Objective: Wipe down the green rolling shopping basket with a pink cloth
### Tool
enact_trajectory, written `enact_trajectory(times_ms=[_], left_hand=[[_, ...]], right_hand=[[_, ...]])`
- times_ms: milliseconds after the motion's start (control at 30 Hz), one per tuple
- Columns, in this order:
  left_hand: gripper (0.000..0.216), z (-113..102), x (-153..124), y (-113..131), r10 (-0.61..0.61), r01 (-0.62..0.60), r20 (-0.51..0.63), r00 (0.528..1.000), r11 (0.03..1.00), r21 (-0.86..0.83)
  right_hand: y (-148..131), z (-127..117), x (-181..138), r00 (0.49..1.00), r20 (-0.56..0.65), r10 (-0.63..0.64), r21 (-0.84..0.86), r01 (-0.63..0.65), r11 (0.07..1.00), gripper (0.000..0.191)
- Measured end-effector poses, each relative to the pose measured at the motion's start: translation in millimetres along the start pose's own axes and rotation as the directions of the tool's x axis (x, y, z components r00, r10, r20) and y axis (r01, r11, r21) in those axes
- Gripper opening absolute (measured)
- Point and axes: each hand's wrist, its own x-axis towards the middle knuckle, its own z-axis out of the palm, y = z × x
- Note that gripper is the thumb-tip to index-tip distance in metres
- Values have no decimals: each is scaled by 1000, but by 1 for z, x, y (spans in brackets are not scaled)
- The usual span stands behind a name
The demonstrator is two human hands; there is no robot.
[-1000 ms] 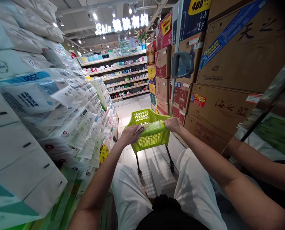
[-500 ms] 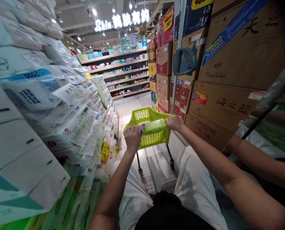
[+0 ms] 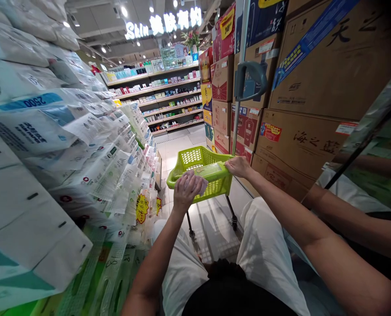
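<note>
A lime-green plastic shopping cart (image 3: 198,156) on dark legs with wheels stands in front of my knees. My right hand (image 3: 238,166) is closed around the right end of its handle (image 3: 211,169). Over the left part of the handle, my left hand (image 3: 186,191) holds a crumpled pale pinkish cloth (image 3: 200,183), with its fingers bent over it. I cannot tell whether the cloth is fabric or paper. Part of the handle is hidden behind this hand and the cloth. The visible part of the basket's mesh floor is bare.
Stacked white tissue packs (image 3: 47,131) lean close on the left. On the right rise cardboard cartons (image 3: 307,136), with a metal post bearing a grey-blue handle (image 3: 251,81) before them. A mirror-like surface (image 3: 363,188) reflects my arm. Shelves of small products (image 3: 172,94) close off the aisle ahead.
My left hand has lifted and turned on the cart handle, and more of the cloth now shows. My right hand keeps its hold on the handle. The view has shifted slightly.
</note>
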Motion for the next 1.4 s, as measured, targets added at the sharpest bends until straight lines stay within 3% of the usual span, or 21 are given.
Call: enact_trajectory(times_ms=[100, 200, 433, 533, 700, 833, 1100, 1400], left_hand=[[39, -14, -25, -30, -129, 129, 12, 992, 992, -2], [31, -17, -35, -42, -297, 297, 4, 955, 953, -54], [28, 6, -22, -8, -444, 440, -87, 892, 896, -63], [26, 14, -9, 11, -434, 432, -23, 901, 900, -50], [35, 15, 11, 25, -297, 319, 172, 939, 940, -119], [38, 3, 11, 8, -237, 274, 231, 944, 952, -140], [38, -18, 5, -34, -292, 316, 273, 917, 948, -47], [59, -19, 23, -47, -279, 299, 340, 898, 954, -9]], right_hand=[[0, 1, 2, 1000, 9, -2, 9, 2, 1000, 59], [-4, 0, 3, 1000, 11, 6, 4, -6, 1000, 59], [-5, -3, 5, 1000, 19, -5, -15, 5, 1000, 60], [-3, 0, 6, 1000, 16, 3, -23, -3, 1000, 60], [0, 3, 7, 1000, 12, 8, -21, -8, 1000, 60], [0, 3, 7, 1000, 10, -12, 2, 12, 1000, 60], [1, 7, 10, 1000, -5, 1, 28, 0, 1000, 61], [2, 6, 11, 1000, -2, -11, 18, 11, 1000, 62]])
